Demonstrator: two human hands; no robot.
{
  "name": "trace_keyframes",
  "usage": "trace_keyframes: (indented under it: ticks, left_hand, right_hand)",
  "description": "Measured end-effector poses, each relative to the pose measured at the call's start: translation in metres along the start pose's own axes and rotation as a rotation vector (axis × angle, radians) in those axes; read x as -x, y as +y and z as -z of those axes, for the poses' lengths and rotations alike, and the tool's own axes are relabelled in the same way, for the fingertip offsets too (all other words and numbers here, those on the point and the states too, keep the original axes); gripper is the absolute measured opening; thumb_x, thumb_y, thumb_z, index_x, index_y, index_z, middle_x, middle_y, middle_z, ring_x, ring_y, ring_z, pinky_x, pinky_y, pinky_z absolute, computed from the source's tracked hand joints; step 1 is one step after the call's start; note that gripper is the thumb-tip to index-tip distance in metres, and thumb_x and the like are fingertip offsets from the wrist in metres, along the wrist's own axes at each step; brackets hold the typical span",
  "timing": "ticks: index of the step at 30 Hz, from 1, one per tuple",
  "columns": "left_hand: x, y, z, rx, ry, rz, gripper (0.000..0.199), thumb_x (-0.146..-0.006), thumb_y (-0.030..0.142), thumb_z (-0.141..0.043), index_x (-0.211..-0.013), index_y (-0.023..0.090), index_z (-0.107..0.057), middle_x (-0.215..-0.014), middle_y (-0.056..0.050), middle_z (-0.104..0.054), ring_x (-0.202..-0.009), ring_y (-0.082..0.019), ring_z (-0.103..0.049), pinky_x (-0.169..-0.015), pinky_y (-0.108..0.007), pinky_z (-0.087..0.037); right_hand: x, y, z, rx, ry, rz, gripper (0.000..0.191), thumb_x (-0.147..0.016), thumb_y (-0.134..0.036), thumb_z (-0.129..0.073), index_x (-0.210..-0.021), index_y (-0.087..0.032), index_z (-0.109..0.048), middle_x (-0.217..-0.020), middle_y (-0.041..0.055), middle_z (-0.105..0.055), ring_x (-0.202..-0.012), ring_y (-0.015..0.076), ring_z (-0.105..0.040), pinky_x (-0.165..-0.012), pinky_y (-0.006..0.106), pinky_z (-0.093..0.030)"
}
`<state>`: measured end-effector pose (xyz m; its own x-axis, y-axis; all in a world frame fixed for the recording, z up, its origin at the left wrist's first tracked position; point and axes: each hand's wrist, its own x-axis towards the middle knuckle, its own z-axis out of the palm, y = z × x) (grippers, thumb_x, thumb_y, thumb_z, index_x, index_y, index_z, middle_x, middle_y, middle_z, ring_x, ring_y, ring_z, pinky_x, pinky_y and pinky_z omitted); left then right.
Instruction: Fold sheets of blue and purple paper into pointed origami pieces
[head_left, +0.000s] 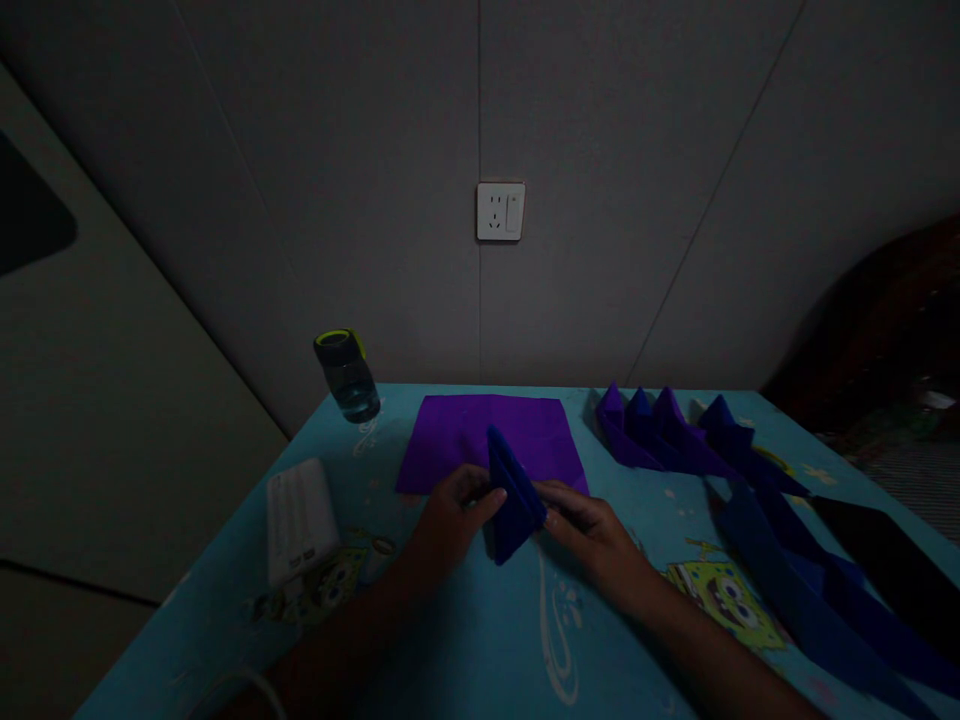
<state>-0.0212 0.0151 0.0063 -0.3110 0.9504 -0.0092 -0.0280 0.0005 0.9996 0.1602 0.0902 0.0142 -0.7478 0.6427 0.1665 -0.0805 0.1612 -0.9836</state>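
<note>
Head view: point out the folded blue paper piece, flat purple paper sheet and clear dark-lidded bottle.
Folded blue paper piece (514,523), head view: its broad near face.
Flat purple paper sheet (465,434), head view: bare left part.
Clear dark-lidded bottle (351,384), head view: middle of its body.

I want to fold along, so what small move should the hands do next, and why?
Perhaps the left hand and right hand should gently spread the blue paper. Both grip it, its layers show along one edge, and it looks narrow and folded, while the boats on the right stand opened out.
</note>
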Motion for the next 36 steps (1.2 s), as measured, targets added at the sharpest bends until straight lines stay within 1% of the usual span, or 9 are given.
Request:
trace_keyframes:
  ticks: [4,7,11,15,19,22,25,30,36]
  left_hand:
    - [0.001,-0.002,-0.001,0.004,-0.056,-0.005,0.018,-0.077,0.031,-0.069,-0.081,0.015,-0.061,-0.075,-0.002,-0.066,-0.073,-0.016,-0.062,-0.069,-0.028,-0.047]
    - [0.001,-0.005,-0.003,0.045,-0.108,0.023,0.021,-0.076,0.033,-0.07,-0.08,0.015,-0.059,-0.068,0.0,-0.062,-0.062,-0.013,-0.057,-0.06,-0.025,-0.044]
    - [-0.001,-0.01,-0.002,0.051,-0.117,0.028,0.025,-0.075,0.037,-0.07,-0.078,0.016,-0.057,-0.059,0.003,-0.057,-0.051,-0.01,-0.051,-0.051,-0.022,-0.039]
    - [-0.003,-0.014,-0.002,0.054,-0.123,0.023,0.028,-0.075,0.04,-0.07,-0.079,0.016,-0.056,-0.055,0.005,-0.053,-0.046,-0.008,-0.046,-0.046,-0.021,-0.036]
    - [-0.002,-0.011,-0.002,0.026,-0.132,0.024,0.029,-0.074,0.041,-0.07,-0.078,0.017,-0.055,-0.055,0.006,-0.053,-0.046,-0.007,-0.045,-0.045,-0.02,-0.035]
    - [-0.001,-0.007,-0.002,-0.027,-0.126,0.043,0.03,-0.073,0.041,-0.07,-0.078,0.017,-0.055,-0.056,0.005,-0.053,-0.046,-0.008,-0.045,-0.045,-0.02,-0.035]
    - [0.0,-0.005,-0.001,-0.05,-0.122,0.04,0.029,-0.074,0.042,-0.069,-0.078,0.017,-0.055,-0.056,0.005,-0.052,-0.047,-0.008,-0.046,-0.045,-0.02,-0.036]
    - [-0.001,-0.007,0.0,-0.081,-0.117,0.027,0.027,-0.076,0.041,-0.067,-0.078,0.017,-0.055,-0.056,0.005,-0.052,-0.047,-0.008,-0.046,-0.045,-0.02,-0.036]
    - [-0.001,-0.008,0.0,-0.082,-0.122,0.022,0.031,-0.075,0.045,-0.067,-0.077,0.017,-0.055,-0.054,0.006,-0.051,-0.047,-0.009,-0.046,-0.045,-0.021,-0.036]
  right_hand:
    - [0.0,0.005,-0.002,-0.162,-0.024,-0.025,0.039,-0.081,-0.05,-0.068,-0.111,-0.025,-0.062,-0.098,0.0054,-0.067,-0.097,0.0216,-0.061,-0.088,0.036,-0.046]
    - [0.0,0.003,-0.004,-0.213,-0.038,-0.026,0.037,-0.08,-0.052,-0.07,-0.103,-0.025,-0.058,-0.09,0.0024,-0.061,-0.088,0.018,-0.059,-0.083,0.032,-0.046]
    - [-0.001,-0.003,-0.005,-0.246,-0.058,-0.054,0.036,-0.079,-0.054,-0.069,-0.089,-0.024,-0.053,-0.08,-0.0018,-0.052,-0.075,0.0134,-0.052,-0.077,0.027,-0.045]
    - [0.0,-0.004,-0.006,-0.305,-0.074,-0.053,0.037,-0.078,-0.054,-0.071,-0.086,-0.024,-0.05,-0.077,-0.0042,-0.047,-0.071,0.0112,-0.048,-0.073,0.024,-0.043]
    - [0.001,-0.001,-0.004,-0.339,-0.098,-0.086,0.036,-0.079,-0.051,-0.072,-0.096,-0.025,-0.054,-0.084,-0.0035,-0.051,-0.079,0.0113,-0.052,-0.076,0.024,-0.043]
    - [0.001,0.0,-0.003,-0.378,-0.144,-0.128,0.041,-0.081,-0.048,-0.071,-0.111,-0.029,-0.051,-0.095,-0.0012,-0.058,-0.087,0.0132,-0.059,-0.082,0.028,-0.044]
    - [0.001,0.001,-0.001,-0.378,-0.157,-0.154,0.047,-0.082,-0.048,-0.069,-0.119,-0.029,-0.047,-0.104,0.0018,-0.063,-0.09,0.0152,-0.063,-0.086,0.032,-0.046]
    - [0.0,0.001,0.001,-0.304,-0.146,-0.163,0.053,-0.082,-0.051,-0.068,-0.125,-0.026,-0.049,-0.105,0.0054,-0.067,-0.094,0.0185,-0.065,-0.09,0.037,-0.047]
    - [0.0,-0.006,0.004,-0.212,-0.095,-0.16,0.055,-0.081,-0.055,-0.067,-0.125,-0.025,-0.052,-0.112,0.0079,-0.066,-0.104,0.0224,-0.063,-0.096,0.042,-0.044]
